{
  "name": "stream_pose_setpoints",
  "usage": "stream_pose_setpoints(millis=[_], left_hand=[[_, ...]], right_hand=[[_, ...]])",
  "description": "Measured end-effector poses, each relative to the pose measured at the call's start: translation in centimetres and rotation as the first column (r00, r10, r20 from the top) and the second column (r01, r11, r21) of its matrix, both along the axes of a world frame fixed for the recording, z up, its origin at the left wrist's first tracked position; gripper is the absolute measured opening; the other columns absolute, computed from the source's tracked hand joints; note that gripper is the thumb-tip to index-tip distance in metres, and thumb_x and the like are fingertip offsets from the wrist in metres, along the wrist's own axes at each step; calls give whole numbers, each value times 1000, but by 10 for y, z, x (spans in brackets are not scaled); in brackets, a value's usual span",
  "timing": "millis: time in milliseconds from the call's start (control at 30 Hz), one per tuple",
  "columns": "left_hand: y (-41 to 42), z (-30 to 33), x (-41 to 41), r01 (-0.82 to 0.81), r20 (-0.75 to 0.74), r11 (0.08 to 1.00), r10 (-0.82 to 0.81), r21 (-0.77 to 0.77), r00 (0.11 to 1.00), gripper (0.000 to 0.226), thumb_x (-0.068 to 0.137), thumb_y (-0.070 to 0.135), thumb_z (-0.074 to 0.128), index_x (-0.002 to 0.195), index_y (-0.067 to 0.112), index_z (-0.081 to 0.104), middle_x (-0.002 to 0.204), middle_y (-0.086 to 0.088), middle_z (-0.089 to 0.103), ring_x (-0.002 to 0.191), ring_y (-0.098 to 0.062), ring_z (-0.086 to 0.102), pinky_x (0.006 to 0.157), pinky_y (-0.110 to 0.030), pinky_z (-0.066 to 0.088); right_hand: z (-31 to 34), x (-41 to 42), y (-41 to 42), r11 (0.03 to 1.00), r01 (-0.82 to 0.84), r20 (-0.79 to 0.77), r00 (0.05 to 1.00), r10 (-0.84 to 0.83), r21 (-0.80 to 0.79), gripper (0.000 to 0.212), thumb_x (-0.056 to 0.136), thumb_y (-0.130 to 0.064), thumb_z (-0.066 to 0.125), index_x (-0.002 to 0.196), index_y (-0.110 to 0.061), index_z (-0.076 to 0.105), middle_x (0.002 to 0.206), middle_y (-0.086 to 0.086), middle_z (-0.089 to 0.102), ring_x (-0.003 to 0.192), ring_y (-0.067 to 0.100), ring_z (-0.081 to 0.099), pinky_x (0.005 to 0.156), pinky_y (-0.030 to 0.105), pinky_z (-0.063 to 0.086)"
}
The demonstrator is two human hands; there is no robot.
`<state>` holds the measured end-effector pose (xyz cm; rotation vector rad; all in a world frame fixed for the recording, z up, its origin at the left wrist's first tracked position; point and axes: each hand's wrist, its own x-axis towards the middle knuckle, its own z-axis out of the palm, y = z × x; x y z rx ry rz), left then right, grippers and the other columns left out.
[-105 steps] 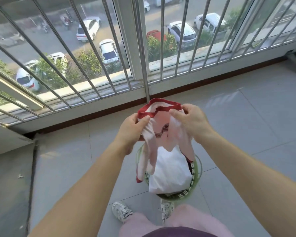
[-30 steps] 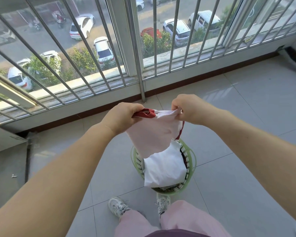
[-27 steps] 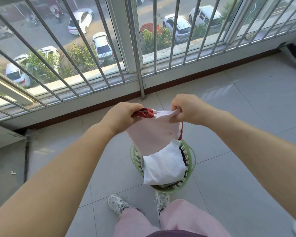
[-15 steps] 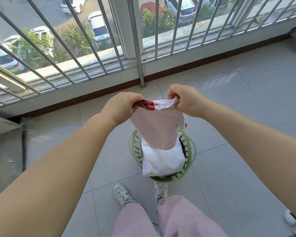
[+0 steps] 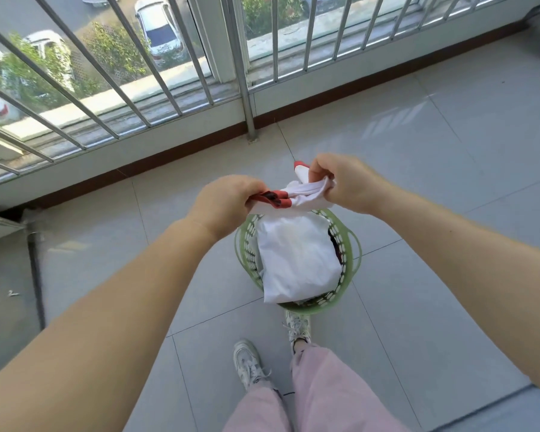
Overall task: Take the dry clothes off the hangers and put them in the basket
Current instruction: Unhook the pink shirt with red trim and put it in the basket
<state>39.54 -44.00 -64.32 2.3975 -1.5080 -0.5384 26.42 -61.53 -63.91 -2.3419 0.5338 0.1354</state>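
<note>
head | grey tiled floor (image 5: pixel 449 169), barred railing (image 5: pixel 169 88) beyond the green basket (image 5: pixel 353 254) (cars below) | left hand (image 5: pixel 228 204) and right hand (image 5: pixel 346 182) each grip the bunched white, red-trimmed garment (image 5: pixel 303 193) just above the basket | folded white cloth (image 5: pixel 296 260) inside it | white sneakers (image 5: pixel 250 363) just behind the basket

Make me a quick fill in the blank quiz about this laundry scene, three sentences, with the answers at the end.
1. Both hands, the left hand and the right hand, grip a white garment with ____ trim.
2. The basket on the tiled floor is ____ in colour.
3. The folded cloth lying on top in the basket is ____.

Answers: red; green; white
</note>
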Motion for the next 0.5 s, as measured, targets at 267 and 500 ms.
stream_pose_setpoints(millis=[267, 500], left_hand=[[51, -94, -51, 70, -137, 971, -38, 230, 990, 26, 90, 7, 48, 105, 18, 66, 95, -7, 67, 86, -28, 57, 69, -34, 43], [90, -166, -93, 195, -314, 892, -64, 407, 947, 28, 92, 6, 45, 110, 17, 63, 99, -10, 66, 90, -29, 56, 69, -32, 37]], right_hand=[[-94, -58, 55, 995, 1, -222, 975, 22, 101, 23, 79, 4, 54, 91, -14, 61, 82, -9, 53, 74, 7, 48, 66, 17, 38], [-159, -99, 96, 964, -44, -452, 877, 163, 263, 23, 83, 2, 51, 92, -17, 58, 87, -4, 52, 79, 14, 45, 56, 14, 35]])
